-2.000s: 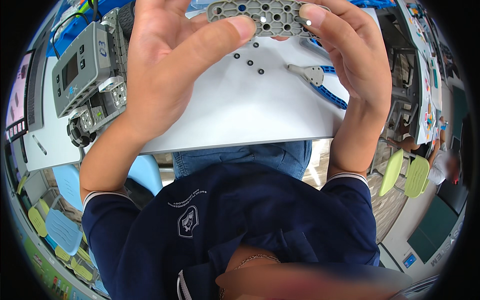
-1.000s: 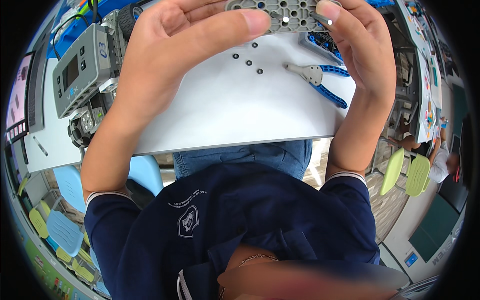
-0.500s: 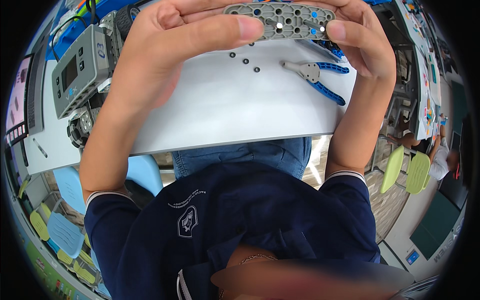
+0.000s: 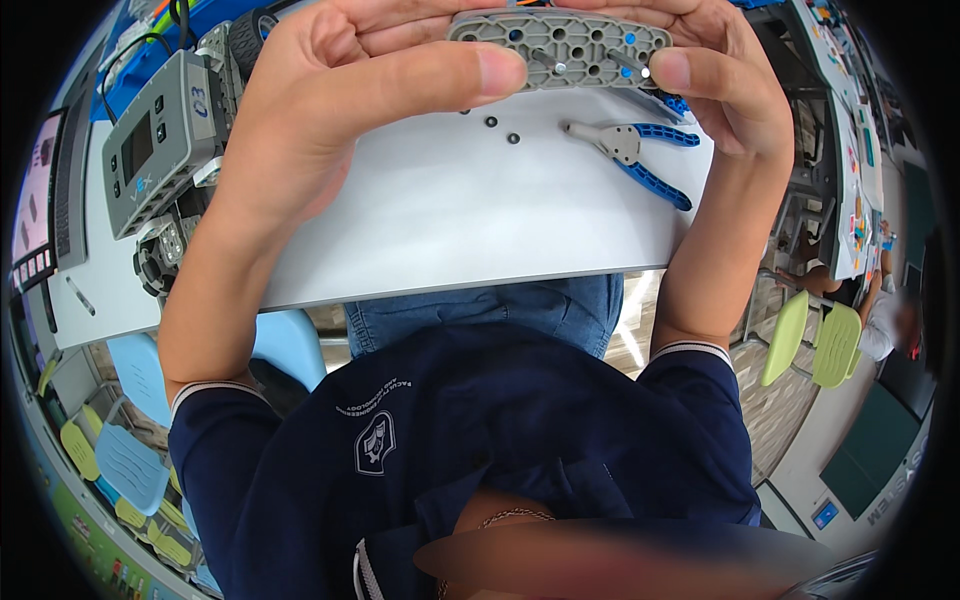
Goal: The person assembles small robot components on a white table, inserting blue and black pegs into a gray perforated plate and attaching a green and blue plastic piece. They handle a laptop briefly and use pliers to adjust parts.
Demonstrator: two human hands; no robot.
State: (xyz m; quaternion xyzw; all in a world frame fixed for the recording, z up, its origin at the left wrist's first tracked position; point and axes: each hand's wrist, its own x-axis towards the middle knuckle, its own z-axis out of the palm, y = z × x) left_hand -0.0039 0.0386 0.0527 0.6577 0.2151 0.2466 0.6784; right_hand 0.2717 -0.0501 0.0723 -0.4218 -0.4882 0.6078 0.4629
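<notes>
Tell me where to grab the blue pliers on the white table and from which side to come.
Take the pliers by the two blue handles, coming from the right and above. The handles splay out toward the right end, lying flat on the white table, and nothing crowds them there. The grey jaw end points left toward the small black parts, and sits just beneath the grey plate held in both hands, so that side is tighter.
</notes>
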